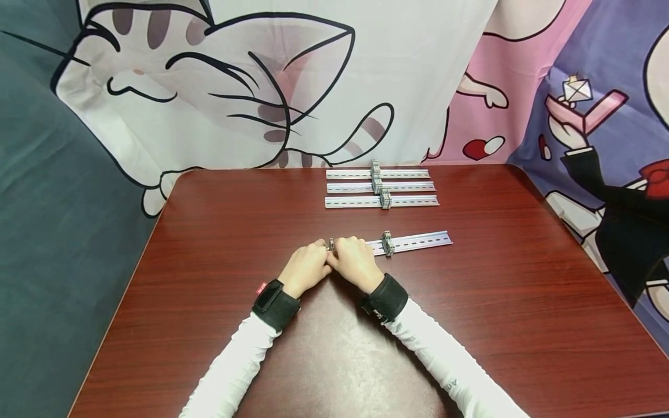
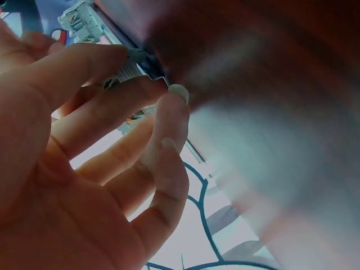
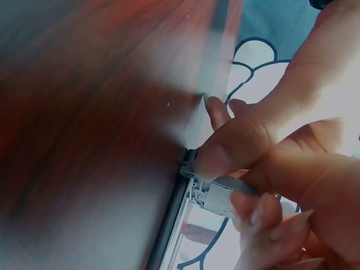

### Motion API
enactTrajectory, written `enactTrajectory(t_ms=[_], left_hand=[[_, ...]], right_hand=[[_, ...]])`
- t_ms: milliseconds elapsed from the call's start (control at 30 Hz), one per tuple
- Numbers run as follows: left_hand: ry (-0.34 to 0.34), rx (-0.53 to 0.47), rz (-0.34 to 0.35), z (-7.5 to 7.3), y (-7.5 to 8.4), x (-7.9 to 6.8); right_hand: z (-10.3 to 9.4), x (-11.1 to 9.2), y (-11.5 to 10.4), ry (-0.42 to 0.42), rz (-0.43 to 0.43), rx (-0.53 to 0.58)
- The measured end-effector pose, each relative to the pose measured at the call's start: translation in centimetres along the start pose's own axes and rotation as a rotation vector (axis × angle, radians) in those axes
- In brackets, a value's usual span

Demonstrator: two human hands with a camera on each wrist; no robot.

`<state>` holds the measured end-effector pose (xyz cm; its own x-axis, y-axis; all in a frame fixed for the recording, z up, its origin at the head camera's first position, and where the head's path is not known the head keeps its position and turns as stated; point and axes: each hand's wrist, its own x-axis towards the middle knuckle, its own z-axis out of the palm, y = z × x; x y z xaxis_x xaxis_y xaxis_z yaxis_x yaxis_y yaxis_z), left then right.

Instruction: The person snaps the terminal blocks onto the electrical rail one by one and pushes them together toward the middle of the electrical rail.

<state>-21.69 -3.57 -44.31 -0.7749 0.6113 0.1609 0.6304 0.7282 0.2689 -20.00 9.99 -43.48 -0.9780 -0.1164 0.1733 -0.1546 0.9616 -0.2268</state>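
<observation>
A slotted metal DIN rail [image 1: 423, 241] lies slightly slanted on the table, a grey terminal block [image 1: 387, 243] clipped near its middle. Both hands meet at the rail's left end. My right hand [image 1: 356, 262] pinches a grey terminal block [image 3: 216, 197] there, its thumb [image 3: 216, 160] pressing a dark grey part at the rail's edge. Beside it, my left hand [image 1: 305, 267] has curled fingers around the rail's end; its fingertips [image 2: 174, 104] sit by the rail's edge in the left wrist view. Fingers partly hide this end of the rail, so the exact contacts are unclear.
Three more rails, a front rail [image 1: 355, 202], a middle rail [image 1: 350, 188] and a back rail [image 1: 347, 174], lie parallel near the table's far edge, each with grey blocks near the middle. A printed cloth [image 1: 418, 75] hangs behind the brown table [image 1: 209, 232].
</observation>
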Motion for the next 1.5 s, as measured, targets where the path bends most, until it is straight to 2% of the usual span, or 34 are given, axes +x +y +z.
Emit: enactTrajectory(t_ms=[233, 500, 633, 767, 900, 1233, 1500], left_hand=[[0.022, 0.085, 0.006, -0.1, 0.1, -0.1], [-0.079, 0.069, -0.019, -0.4, 0.2, -0.2], [-0.106, 0.041, -0.03, -0.4, 0.3, -0.1], [-0.048, 0.099, -0.006, 0.1, 0.6, -0.3], [0.009, 0.177, 0.022, 0.2, 1.3, -0.5], [0.021, 0.212, -0.007, 0.3, 1.4, -0.5], [0.057, 0.222, -0.006, 0.3, 1.5, -0.5]], right_hand=[[-0.1, -0.1, -0.1, 0.03, 0.021, -0.001], [0.2, -0.3, -0.1, 0.083, 0.036, -0.026], [0.2, -0.4, -0.2, 0.063, 0.046, -0.043], [0.1, -0.3, -0.2, 0.018, 0.062, -0.046], [0.1, -0.2, -0.2, 0.01, 0.077, -0.052], [-0.3, -0.2, 0.1, -0.008, 0.165, -0.038], [-0.9, 0.1, 0.9, -0.032, 0.196, -0.049]])
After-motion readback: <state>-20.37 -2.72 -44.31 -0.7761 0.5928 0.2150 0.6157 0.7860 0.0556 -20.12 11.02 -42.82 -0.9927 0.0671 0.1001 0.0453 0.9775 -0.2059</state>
